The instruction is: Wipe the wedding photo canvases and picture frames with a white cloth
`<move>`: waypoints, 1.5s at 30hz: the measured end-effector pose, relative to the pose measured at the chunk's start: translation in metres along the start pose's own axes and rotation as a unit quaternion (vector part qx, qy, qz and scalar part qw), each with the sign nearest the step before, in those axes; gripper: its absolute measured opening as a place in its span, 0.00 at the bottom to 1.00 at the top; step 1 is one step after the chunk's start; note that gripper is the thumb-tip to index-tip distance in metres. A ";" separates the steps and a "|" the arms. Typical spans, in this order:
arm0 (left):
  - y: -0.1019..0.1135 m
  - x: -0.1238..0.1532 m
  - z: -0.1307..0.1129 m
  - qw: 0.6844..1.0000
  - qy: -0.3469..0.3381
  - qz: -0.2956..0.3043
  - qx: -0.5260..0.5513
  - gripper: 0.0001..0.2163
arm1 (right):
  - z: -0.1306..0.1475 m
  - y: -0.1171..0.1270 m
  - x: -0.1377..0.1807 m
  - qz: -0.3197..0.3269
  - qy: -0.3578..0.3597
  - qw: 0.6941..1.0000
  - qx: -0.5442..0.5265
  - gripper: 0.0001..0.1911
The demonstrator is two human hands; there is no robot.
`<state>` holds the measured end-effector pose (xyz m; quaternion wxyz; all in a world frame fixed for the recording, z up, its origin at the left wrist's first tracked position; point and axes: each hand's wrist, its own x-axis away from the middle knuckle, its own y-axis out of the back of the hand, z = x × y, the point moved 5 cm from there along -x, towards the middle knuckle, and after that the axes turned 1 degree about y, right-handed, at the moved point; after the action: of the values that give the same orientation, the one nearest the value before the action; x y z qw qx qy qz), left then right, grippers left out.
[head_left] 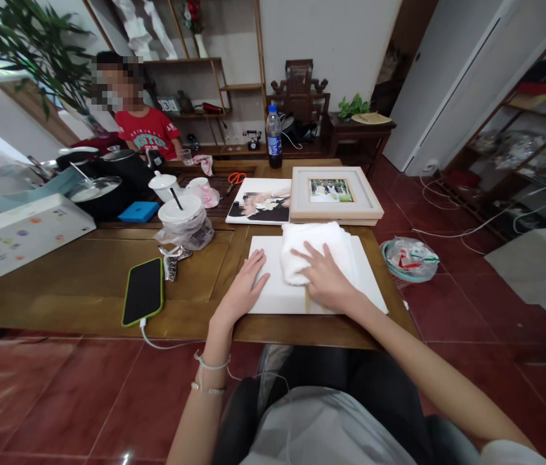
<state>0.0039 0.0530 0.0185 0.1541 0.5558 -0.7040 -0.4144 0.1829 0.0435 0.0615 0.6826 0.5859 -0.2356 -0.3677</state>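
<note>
Basically, white cloth (339, 244) lies bunched on the white panel (282, 298), near edge of the table (195, 315); right hand (327, 276) spread over it, unclenched; left hand (247, 283) flat on panel, gripping nothing. Cloth looks soft, light; panel probably stiff, scuffable: hold edges.

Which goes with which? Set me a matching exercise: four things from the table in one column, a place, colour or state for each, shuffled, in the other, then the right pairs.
Things:
1. Cloth
2. Phone
3. Bottle
4. Scissors

Place, colour or state:
A. Orange-handled
B. Upright and blue-capped
C. Under the right hand
D. Dark-screened, with a green edge

Right pairs: 1-C, 2-D, 3-B, 4-A
</note>
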 end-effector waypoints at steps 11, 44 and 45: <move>0.000 0.000 0.000 1.000 0.009 0.012 -0.004 0.22 | 0.049 0.013 0.083 0.078 0.109 0.986 -0.094 0.26; -0.004 -0.001 0.002 1.000 -0.002 -0.006 -0.006 0.21 | 0.009 0.006 0.040 -0.008 0.075 0.995 -0.059 0.23; -0.004 -0.001 0.002 1.000 -0.001 -0.006 -0.006 0.21 | 0.002 0.005 0.030 -0.016 0.060 0.997 -0.051 0.23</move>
<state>0.0052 0.0549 0.0147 0.1539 0.5590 -0.6981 -0.4202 0.2011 0.0193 0.0635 0.7185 0.5754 -0.1659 -0.3539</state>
